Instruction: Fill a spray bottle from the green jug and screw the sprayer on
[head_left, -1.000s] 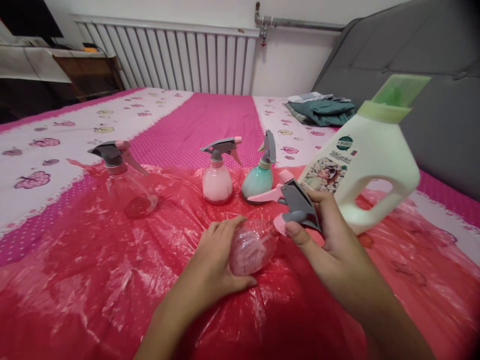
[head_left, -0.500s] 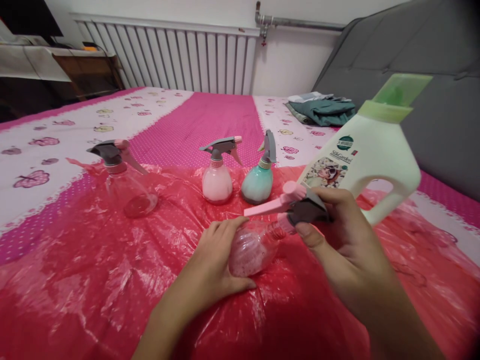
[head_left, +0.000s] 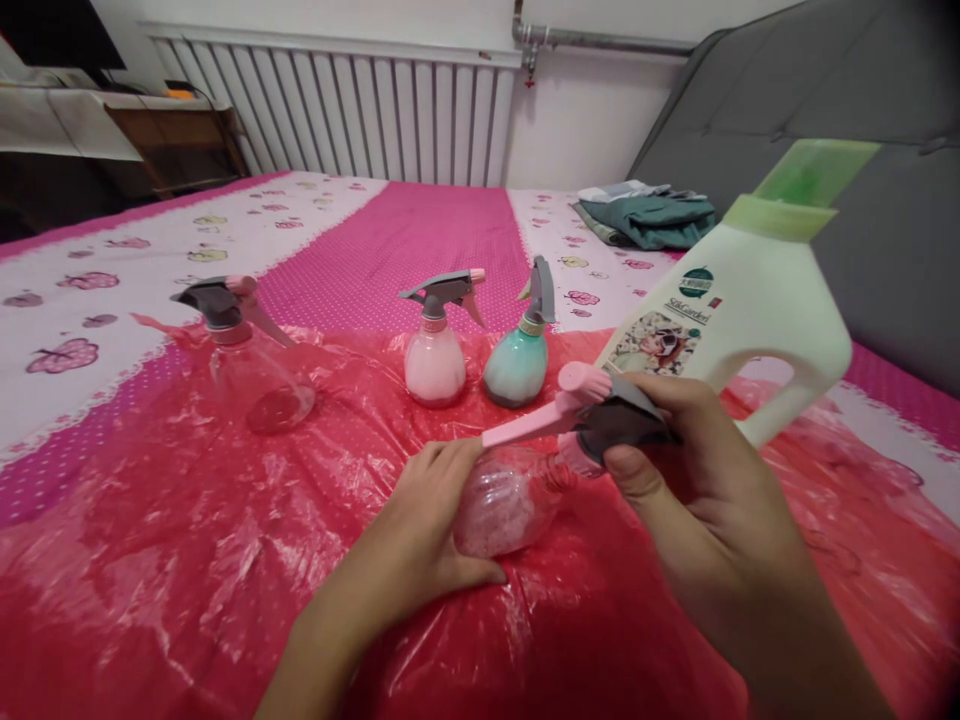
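My left hand (head_left: 431, 520) is wrapped round the left side of a clear pink bottle (head_left: 499, 505), which lies tilted with its neck to the right. In my right hand (head_left: 697, 490) is a grey and pink spray head (head_left: 619, 415), pinched between thumb and fingers. Its pink collar is at the bottle's threaded neck, and the threads show beside it. Behind them stand a pink spray bottle (head_left: 435, 365) and a teal spray bottle (head_left: 516, 365). Another clear pink spray bottle (head_left: 259, 380) is at the left.
A large pale green jug (head_left: 780, 290) stands close behind my right hand. Red plastic sheeting (head_left: 187, 560) covers the near part of the bed (head_left: 405, 230). Folded clothes (head_left: 649, 220) lie farther back, by a grey headboard (head_left: 817, 90).
The spray head in my right hand has shifted slightly right, and its collar now sits a little farther out along the bottle's neck. My left hand still holds the bottle.
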